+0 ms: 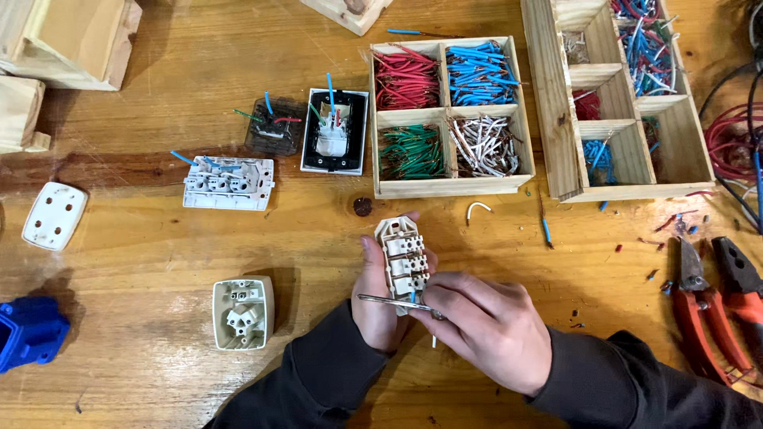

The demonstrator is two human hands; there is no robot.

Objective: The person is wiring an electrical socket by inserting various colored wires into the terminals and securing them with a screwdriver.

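Observation:
My left hand [380,306] holds a white switch module [402,254] upright, its back with screw terminals facing me. My right hand [489,322] grips a thin metal screwdriver [391,302], whose shaft lies across the lower end of the module. A short blue wire end shows at the module's bottom, just under the shaft. Both sleeves are dark.
A wooden four-part box [449,187] holds red, blue, green and white wire pieces. A second wooden divider box [628,103] stands to its right. Red-handled pliers [703,306] lie at the right. Other switch and socket parts [229,183], [243,313], [332,131] lie to the left; a blue part [28,330] at far left.

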